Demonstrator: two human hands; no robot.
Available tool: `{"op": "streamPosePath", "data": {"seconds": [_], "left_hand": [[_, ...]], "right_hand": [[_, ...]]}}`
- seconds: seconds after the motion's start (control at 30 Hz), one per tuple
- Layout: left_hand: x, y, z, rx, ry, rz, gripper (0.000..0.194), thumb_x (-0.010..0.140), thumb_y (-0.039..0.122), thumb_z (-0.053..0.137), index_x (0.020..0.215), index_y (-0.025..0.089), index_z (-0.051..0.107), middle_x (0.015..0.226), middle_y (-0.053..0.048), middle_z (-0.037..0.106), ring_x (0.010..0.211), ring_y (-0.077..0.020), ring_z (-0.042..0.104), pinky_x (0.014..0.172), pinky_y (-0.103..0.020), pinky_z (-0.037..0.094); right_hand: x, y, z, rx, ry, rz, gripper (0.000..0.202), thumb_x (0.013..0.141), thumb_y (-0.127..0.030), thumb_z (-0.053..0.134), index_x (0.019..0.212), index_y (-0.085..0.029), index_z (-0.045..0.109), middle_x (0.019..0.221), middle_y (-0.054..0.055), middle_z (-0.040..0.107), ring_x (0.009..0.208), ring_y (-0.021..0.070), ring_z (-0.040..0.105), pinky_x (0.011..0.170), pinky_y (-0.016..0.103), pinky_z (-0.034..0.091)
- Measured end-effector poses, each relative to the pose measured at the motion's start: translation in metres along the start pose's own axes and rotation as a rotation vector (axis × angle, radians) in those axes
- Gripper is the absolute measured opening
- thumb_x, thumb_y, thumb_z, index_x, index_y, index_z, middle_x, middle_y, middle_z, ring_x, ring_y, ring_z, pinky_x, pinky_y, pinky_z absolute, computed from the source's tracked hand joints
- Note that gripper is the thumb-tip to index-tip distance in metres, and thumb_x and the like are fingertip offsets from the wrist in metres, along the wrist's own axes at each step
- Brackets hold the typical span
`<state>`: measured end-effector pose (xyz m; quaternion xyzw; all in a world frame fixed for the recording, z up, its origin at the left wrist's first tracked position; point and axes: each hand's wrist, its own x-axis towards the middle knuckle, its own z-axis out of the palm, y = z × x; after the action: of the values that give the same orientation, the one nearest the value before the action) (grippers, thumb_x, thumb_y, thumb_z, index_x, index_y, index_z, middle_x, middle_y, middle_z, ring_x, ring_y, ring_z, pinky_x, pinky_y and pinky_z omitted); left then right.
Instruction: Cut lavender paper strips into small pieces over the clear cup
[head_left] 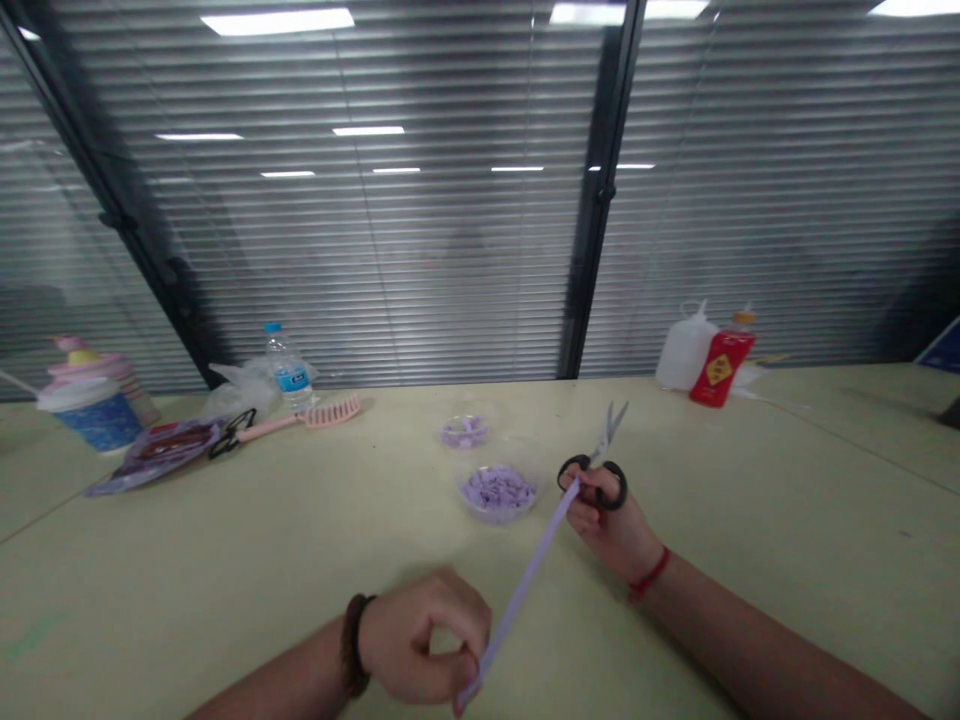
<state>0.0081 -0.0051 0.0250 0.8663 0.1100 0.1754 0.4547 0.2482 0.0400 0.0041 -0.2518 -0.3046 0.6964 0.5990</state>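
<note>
A long, thin purple strip [529, 575] runs taut and slanted between my two hands. My left hand [427, 635], with a dark bead bracelet at the wrist, pinches its lower end. My right hand [607, 520], a red cord round its wrist, pinches the upper end. That same hand also carries scissors [606, 440] with black handles, their blades pointing up and slightly apart. Just left of the right hand stands a clear bowl [499, 517] filled with small purple pieces [496, 488]. Behind it is a smaller clear bowl [465, 432] with some purple bits.
At the left lie a pink hairbrush [330, 412], a purple packet [161, 452], a water bottle [291, 372] and a blue paper cup [97, 415]. A red bottle [721, 368] and a white squeeze bottle [686, 350] stand back right. Blinds hang behind the table [300, 540].
</note>
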Motion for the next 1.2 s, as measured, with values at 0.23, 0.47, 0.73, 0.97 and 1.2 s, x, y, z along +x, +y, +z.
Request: {"op": "streamPosePath", "data": {"seconds": [0.23,0.47,0.73,0.97,1.2], "left_hand": [[-0.003,0.008,-0.023,-0.235,-0.336,-0.185,0.056,0.078,0.064,0.034,0.045,0.022,0.049,0.043,-0.005,0.052,0.040,-0.0144,0.049,0.046,-0.026,0.040],[0.010,0.003,0.003,0.135,0.588,-0.229,0.027,0.086,0.039,0.042,0.079,0.015,0.053,0.074,-0.005,0.054,0.070,-0.0141,0.049,0.065,-0.025,0.040],[0.018,0.000,0.023,0.262,0.482,-0.419,0.017,0.084,0.027,0.043,0.076,0.016,0.051,0.066,0.001,0.049,0.059,-0.0108,0.044,0.056,-0.022,0.033],[0.016,-0.011,0.013,0.067,0.476,-0.424,0.019,0.082,0.026,0.041,0.066,0.016,0.045,0.055,0.004,0.039,0.051,-0.0086,0.034,0.048,-0.020,0.026],[0.012,-0.029,0.007,-0.122,0.675,-0.476,0.027,0.082,0.028,0.039,0.058,0.017,0.042,0.047,0.004,0.041,0.044,-0.0084,0.039,0.045,-0.020,0.030]], "right_hand": [[-0.001,0.002,0.004,-0.032,0.024,-0.003,0.021,0.061,-0.025,0.066,0.062,-0.015,0.048,0.059,-0.006,0.048,0.034,-0.0016,0.024,0.031,0.013,0.015],[-0.024,0.032,0.024,-0.504,-0.085,-0.028,0.025,0.067,-0.034,0.065,0.073,-0.016,0.048,0.044,-0.005,0.048,0.036,0.0052,0.038,0.034,0.016,0.024],[-0.033,0.049,0.031,-0.582,-0.199,0.005,0.030,0.060,-0.031,0.072,0.067,-0.016,0.047,0.051,-0.004,0.054,0.043,0.0081,0.051,0.039,0.017,0.037],[-0.027,0.047,0.027,-0.511,-0.084,0.079,0.033,0.064,-0.040,0.068,0.070,-0.014,0.049,0.051,-0.001,0.057,0.033,0.0080,0.050,0.029,0.015,0.031],[-0.025,0.033,0.024,-0.547,-0.017,0.048,0.028,0.066,-0.037,0.064,0.065,-0.013,0.050,0.052,0.000,0.058,0.029,0.0033,0.043,0.027,0.013,0.025]]}}
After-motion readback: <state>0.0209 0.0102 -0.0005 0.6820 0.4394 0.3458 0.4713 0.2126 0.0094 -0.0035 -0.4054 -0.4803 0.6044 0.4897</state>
